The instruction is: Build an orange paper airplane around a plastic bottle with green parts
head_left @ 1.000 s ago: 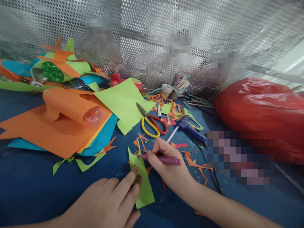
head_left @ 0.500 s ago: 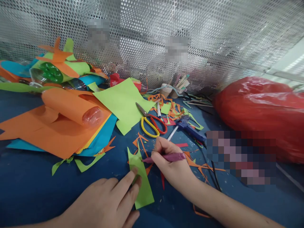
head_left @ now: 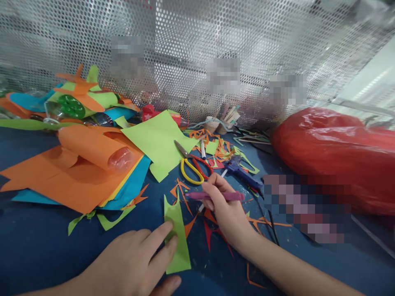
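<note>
A strip of green paper point(head_left: 177, 242) with a curved notch cut in its top end lies on the blue table point(head_left: 86, 255). My left hand point(head_left: 135, 255) rests on its left side, fingers stretched out and pressing it flat. In my right hand point(head_left: 228, 205) is a purple marker point(head_left: 216, 196), held in a pinch and lying nearly level. Its tip points left, above and to the right of the strip, apart from the paper. Scissors point(head_left: 197, 169) with yellow and red handles lie just beyond the right hand, and a blue glue gun point(head_left: 243, 172) is to their right.
Coloured sheets with an orange paper-wrapped bottle point(head_left: 92, 146) lie at the left. A larger green sheet point(head_left: 160, 139) is behind the scissors. Paper scraps point(head_left: 216, 144) and cups of sticks point(head_left: 226, 121) stand farther back. A red plastic bag point(head_left: 333, 160) fills the right, before a perforated metal screen point(head_left: 185, 49).
My right hand has lifted the marker away from the green strip, up and to the right. The left hand stays on the paper, and the view has shifted slightly.
</note>
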### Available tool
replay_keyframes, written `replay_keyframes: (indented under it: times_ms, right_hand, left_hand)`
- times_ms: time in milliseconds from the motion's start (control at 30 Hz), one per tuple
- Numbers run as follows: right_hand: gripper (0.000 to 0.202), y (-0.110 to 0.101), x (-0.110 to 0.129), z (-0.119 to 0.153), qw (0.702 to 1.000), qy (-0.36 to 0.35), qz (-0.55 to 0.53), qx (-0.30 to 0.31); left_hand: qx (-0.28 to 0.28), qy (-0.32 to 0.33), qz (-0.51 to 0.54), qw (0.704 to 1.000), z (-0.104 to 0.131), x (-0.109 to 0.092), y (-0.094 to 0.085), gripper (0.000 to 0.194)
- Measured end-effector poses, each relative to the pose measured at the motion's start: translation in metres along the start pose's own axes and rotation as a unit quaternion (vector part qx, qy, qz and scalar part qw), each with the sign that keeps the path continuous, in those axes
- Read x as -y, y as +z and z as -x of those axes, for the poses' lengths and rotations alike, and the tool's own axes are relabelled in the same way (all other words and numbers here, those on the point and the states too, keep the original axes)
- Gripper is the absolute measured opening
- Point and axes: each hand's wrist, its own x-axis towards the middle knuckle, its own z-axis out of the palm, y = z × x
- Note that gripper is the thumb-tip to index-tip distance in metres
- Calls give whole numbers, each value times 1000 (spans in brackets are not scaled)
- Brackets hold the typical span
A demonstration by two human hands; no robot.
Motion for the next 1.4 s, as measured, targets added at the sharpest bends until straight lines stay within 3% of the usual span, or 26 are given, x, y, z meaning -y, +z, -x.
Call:
replay_keyframes:
  times_ms: [167,233,333,467,567,800,900,1067,1300,1400]
  right_hand:
    - [32,1,7,2,999,-23,24,-11]
    - [29,2,11,5,999,-30,19,12]
    - [22,3,15,10,998,-39,-27,48]
    - [23,5,17,14,996,-41,-37,69]
    - [30,8,16,14,995,-40,-21,89]
    - [30,8,15,12,996,-33,-21,77]
    - [30,7,16,11,998,-14,-29,51]
    - [27,7,13,11,997,-6,-58,51]
    - [29,8,15,13,995,-26,-43,88]
    - [29,7,14,13,995,-25,-27,97]
  left_hand:
    - [-14,-19,5,1000,-1,14,4,30]
    - [-62,-41,-2,997,-2,20,7,28]
    - [-98,-79,34,991,-6,29,5,39]
    - [-73,-129,137,979,-14,38,-10,48]
    - [-64,-131,189,971,-17,40,-15,42]
    - [-76,-208,326,919,-18,41,9,29]
    - [-50,-235,389,889,-21,43,9,17]
    - [-14,-252,410,877,-24,48,0,11]
    - [33,-276,449,849,-23,50,7,20]
    - [38,-266,435,859,-23,49,8,20]
